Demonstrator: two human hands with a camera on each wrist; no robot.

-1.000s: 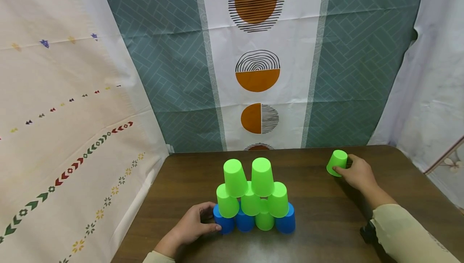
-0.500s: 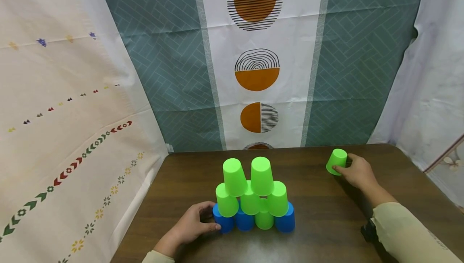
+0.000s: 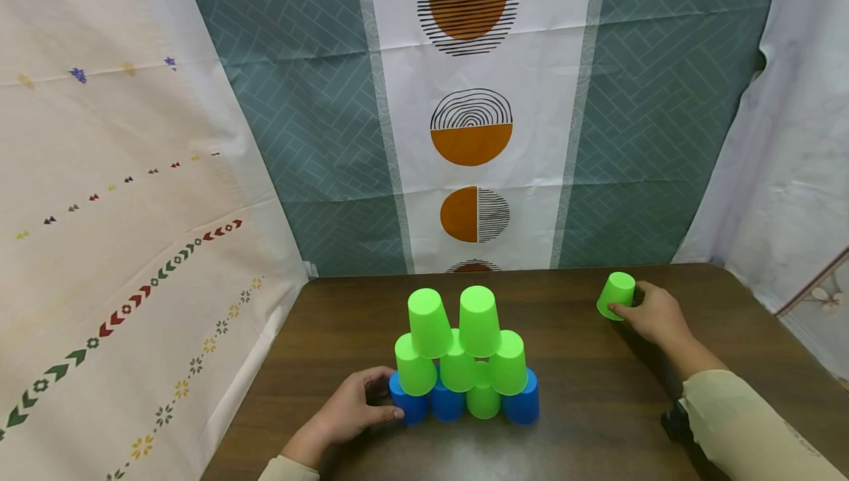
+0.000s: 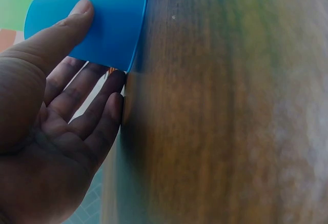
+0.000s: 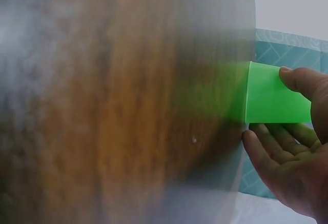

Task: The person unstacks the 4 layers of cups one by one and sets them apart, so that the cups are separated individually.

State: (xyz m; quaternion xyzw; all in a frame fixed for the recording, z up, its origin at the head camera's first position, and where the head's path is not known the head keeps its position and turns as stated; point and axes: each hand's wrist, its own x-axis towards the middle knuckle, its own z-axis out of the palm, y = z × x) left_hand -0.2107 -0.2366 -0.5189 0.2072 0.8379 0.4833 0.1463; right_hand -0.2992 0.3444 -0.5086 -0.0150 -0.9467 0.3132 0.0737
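A stack of upside-down plastic cups stands at the table's near middle. Its bottom row holds blue cups and a green cup. Above them sits a row of lime-green cups, with two more green cups on top. My left hand holds the leftmost blue cup, thumb on its near face and fingers at its far side. At the far right, my right hand holds a single upside-down green cup between thumb and fingers. Its rim is down at the table surface in the right wrist view.
The brown wooden table has rounded far corners. A patterned curtain hangs behind its far edge. Embroidered cloth borders the left side, and white cloth the right. A small black device sits under the right wrist.
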